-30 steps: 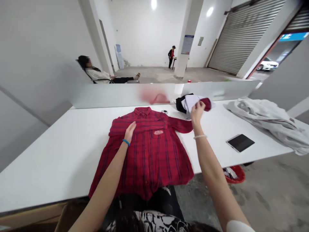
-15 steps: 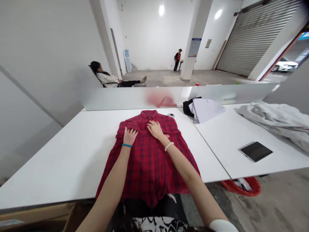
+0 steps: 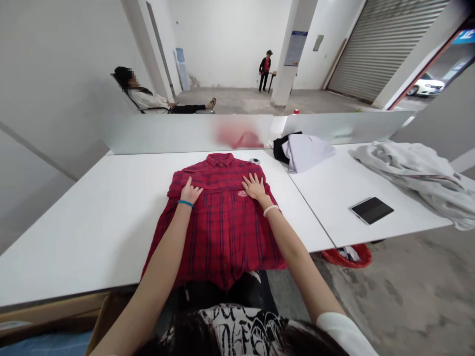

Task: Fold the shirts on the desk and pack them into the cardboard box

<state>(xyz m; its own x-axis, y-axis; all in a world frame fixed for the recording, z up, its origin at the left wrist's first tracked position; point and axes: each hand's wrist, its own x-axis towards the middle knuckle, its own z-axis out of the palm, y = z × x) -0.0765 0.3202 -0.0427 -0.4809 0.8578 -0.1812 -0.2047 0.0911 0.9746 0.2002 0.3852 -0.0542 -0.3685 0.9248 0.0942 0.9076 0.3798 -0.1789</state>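
A red and navy plaid shirt [image 3: 215,232] lies spread on the white table, its collar at the far side and its lower hem hanging over the near edge. Both sleeves are folded across the chest. On the left part of the folded sleeves rests my left hand [image 3: 191,191], with a blue band at the wrist; its thumb and fingers are apart. My right hand [image 3: 254,187], wearing a white bead bracelet, lies flat with spread fingers on the shirt's right chest, beside a small round patch [image 3: 242,194]. Neither hand grips the cloth.
A frosted divider [image 3: 156,136] runs along the back of the table [image 3: 92,207]. To the right lie a folded lavender garment [image 3: 308,152], a tablet [image 3: 371,210] and a grey-white cloth heap [image 3: 411,168]. Below stands a red basket [image 3: 334,258]. Two people are beyond the divider.
My right hand has moved right, from the shirt's centre to its right chest, uncovering the patch. My left hand stays on the folded sleeves. The view has shifted slightly.
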